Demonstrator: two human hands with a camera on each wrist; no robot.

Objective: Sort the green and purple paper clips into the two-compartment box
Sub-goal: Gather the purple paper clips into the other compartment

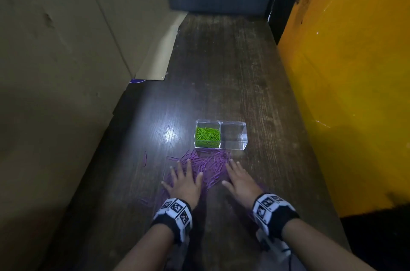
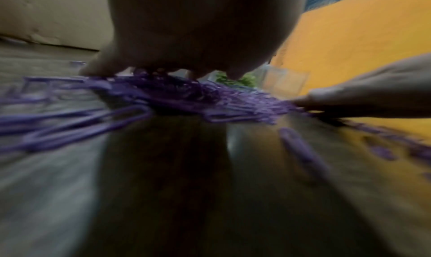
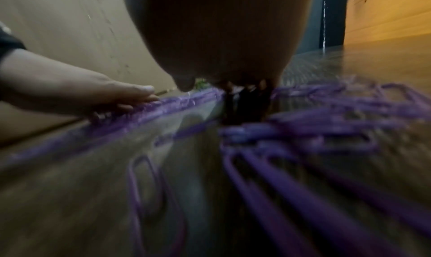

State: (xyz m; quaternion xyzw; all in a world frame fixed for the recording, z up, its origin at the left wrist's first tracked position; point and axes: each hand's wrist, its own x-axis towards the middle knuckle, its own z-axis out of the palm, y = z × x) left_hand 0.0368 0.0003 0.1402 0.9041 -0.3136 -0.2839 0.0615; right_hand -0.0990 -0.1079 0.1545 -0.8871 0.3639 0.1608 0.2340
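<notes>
Flat, fingers spread, left hand (image 1: 184,184) and right hand (image 1: 240,179) press countless purple clips (image 1: 208,165).

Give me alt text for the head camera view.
Both hands, left and right, lie flat on a purple paper clip pile on a wooden table. Beyond, a clear two-compartment box holds green clips on its left.
</notes>
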